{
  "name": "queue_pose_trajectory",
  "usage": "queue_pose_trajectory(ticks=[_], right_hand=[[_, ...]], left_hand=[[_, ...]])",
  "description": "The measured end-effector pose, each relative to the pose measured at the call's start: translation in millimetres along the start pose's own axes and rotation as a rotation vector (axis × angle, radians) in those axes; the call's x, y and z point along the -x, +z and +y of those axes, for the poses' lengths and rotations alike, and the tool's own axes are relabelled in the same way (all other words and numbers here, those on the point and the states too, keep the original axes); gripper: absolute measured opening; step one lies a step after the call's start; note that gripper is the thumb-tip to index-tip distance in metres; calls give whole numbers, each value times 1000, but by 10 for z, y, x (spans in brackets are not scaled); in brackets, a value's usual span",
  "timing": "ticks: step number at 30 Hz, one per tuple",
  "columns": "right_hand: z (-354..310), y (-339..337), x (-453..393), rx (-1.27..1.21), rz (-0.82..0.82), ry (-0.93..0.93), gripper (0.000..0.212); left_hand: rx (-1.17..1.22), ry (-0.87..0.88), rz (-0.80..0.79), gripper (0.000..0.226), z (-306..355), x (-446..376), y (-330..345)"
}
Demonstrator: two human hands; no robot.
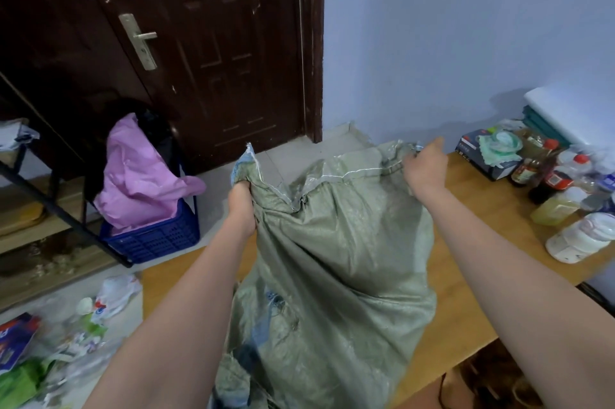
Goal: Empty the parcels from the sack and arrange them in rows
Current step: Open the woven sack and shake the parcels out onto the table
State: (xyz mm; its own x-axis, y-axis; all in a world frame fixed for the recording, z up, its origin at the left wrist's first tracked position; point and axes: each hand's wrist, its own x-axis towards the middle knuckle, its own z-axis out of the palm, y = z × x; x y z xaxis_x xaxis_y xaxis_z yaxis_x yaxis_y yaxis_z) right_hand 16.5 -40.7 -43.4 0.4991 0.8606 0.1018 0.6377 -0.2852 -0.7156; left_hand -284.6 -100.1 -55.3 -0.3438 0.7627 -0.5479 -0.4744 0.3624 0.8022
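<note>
Green woven sack (336, 262) lying bulky across the wooden table (479, 275), reaching toward its far edge. Left hand (243, 205) clenched on the sack's far left corner; right hand (426, 165) pinching its far right corner. Bottles (549, 175) stand along the table's right edge.

A dark brown panelled door (206, 42) with a brass handle plate (138, 40) stands at eleven o'clock; a pale blue wall (466, 35) fills one to two o'clock. The floor (213, 195) is pale tile — a wooden table (479, 282) runs toward three, and a dark metal rack (50, 202) sits at nine.
</note>
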Motion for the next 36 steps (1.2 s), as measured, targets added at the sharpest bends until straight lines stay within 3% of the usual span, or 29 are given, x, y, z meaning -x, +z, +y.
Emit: queue_pose_trajectory(ticks=[7,18,36], right_hand=[[-303,21,481,-48,-22,-129,33],[-464,-222,646,-39,-198,-272,44],[-861,-745,538,-144,4,-383,42]], left_hand=[[-54,73,-62,26,112,108,-29],[-71,90,-67,25,253,264,-108],[9,244,-82,28,610,594,128]])
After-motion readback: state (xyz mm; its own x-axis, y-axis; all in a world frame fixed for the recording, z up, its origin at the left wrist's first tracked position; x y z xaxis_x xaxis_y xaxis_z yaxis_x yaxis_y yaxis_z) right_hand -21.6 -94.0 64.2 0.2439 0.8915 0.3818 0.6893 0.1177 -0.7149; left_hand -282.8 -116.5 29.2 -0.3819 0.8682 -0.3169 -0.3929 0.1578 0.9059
